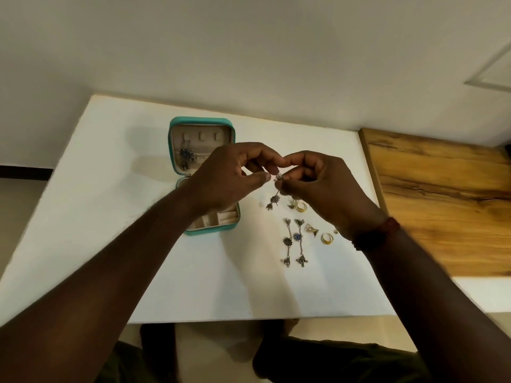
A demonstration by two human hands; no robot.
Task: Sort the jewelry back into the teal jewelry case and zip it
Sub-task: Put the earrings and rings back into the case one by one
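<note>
Loose jewelry (297,239) right of case (203,175)

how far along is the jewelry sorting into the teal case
Early on. Done: one dark dangling earring with a blue stone already hangs in the lid of the open teal zip jewelry case. In hand: left hand and right hand hold another dark dangle earring. Left on the white table: two long earrings, gold rings, a small angular piece, then zipping.
</note>
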